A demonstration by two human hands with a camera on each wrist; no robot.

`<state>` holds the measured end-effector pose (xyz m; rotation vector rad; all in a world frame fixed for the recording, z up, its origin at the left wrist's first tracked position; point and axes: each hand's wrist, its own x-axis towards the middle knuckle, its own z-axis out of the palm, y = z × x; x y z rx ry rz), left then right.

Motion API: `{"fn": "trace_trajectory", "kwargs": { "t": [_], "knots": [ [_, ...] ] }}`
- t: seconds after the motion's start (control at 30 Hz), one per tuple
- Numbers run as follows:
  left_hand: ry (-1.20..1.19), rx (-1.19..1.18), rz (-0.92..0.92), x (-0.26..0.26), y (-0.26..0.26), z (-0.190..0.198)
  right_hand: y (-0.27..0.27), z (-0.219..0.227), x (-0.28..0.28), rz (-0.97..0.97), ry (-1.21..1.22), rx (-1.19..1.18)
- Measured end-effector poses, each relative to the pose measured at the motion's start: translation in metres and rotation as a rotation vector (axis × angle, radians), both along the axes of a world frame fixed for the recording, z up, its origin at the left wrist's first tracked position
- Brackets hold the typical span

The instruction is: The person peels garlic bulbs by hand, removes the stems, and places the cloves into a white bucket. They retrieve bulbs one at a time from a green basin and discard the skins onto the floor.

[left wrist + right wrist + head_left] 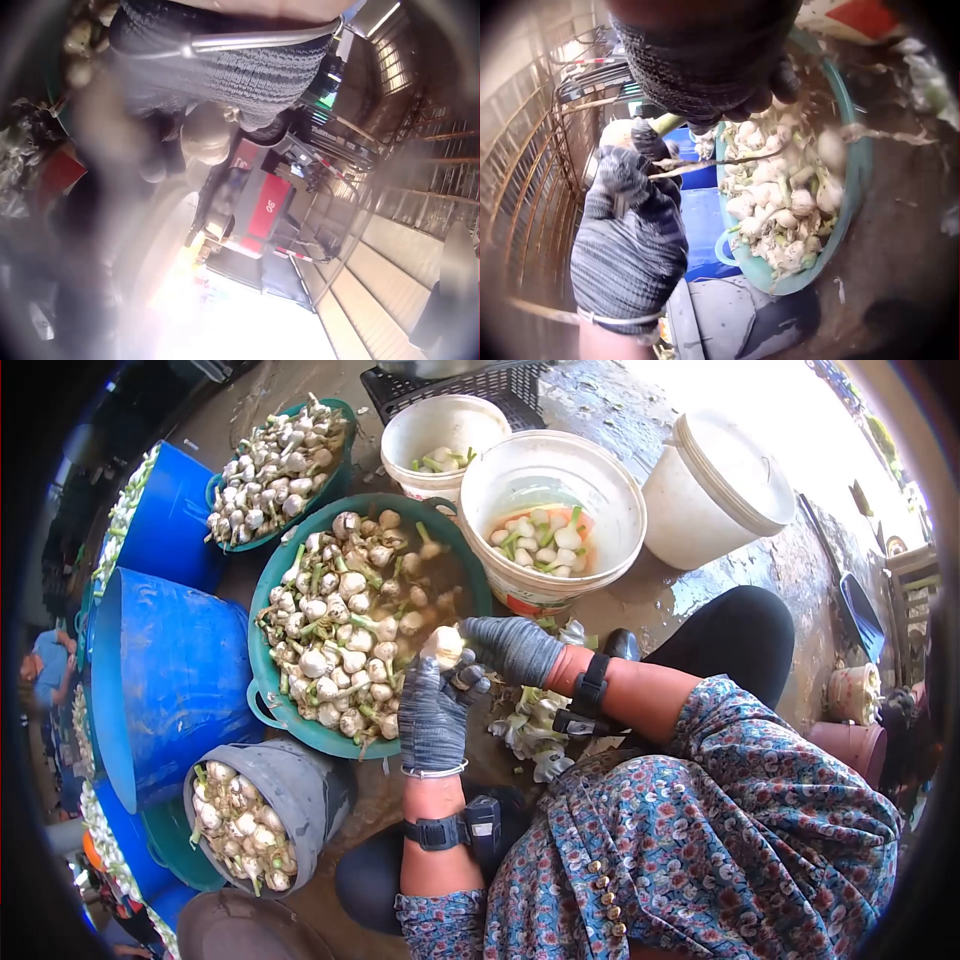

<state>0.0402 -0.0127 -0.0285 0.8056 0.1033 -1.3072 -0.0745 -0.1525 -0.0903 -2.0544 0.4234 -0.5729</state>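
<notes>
A pale garlic bulb (445,644) is held up over the near edge of a green basin. My gloved left hand (433,710) grips the bulb from below, fingers curled around it. From the right, my gloved right hand (518,648) pinches the bulb's green stem (667,124), best seen in the right wrist view. Thin dry strands of peel (712,163) dangle beneath the stem there. Many unpeeled garlic bulbs (335,650) lie in murky water inside the green basin (478,565). In the left wrist view the bulb (206,139) shows beside the glove.
White buckets (625,570) with peeled bulbs stand beyond the basin; a lidded white bucket (690,490) is farther right. Blue tubs (180,680) and a tilted grey bucket (320,790) of garlic line the left. Stripped skins (530,730) lie on the wet floor near my right forearm.
</notes>
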Motion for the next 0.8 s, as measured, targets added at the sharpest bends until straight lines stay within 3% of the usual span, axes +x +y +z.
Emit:
{"fn": "trace_trajectory", "kwargs": {
  "t": [0.03, 0.07, 0.13, 0.27, 0.3, 0.33, 0.43, 0.6, 0.73, 0.8],
  "knots": [
    [-0.151, 0.012, 0.027, -0.009, -0.004, 0.009, -0.002, -0.019, 0.005, -0.048, -0.154, 0.326],
    [-0.3, 0.021, 0.053, -0.018, -0.008, 0.017, -0.004, 0.0, -0.003, -0.065, -0.161, 0.323],
    [-0.462, 0.068, 0.074, -0.026, -0.011, 0.022, -0.006, 0.068, -0.02, -0.182, 0.156, 0.036],
    [-0.621, 0.119, 0.126, -0.028, -0.015, 0.013, 0.0, 0.107, -0.036, -0.223, 0.098, 0.22],
    [-0.729, 0.126, 0.139, -0.027, -0.016, 0.008, 0.002, 0.108, -0.036, -0.219, 0.068, 0.107],
    [-0.732, 0.125, 0.136, -0.027, -0.014, 0.003, 0.002, 0.109, -0.037, -0.222, 0.065, 0.107],
    [-0.708, 0.174, 0.099, -0.031, -0.014, 0.015, 0.003, 0.109, -0.036, -0.16, 0.023, -0.311],
    [-1.025, 0.193, 0.011, -0.031, -0.008, 0.01, 0.006, 0.122, -0.034, -0.096, 0.245, -0.393],
    [-1.017, 0.137, -0.014, -0.03, -0.006, 0.01, 0.003, 0.12, -0.03, -0.089, 0.268, -0.373],
    [-0.863, 0.15, -0.005, -0.031, -0.007, 0.023, -0.001, 0.115, -0.027, -0.117, 0.214, -0.316]
  ]
}}
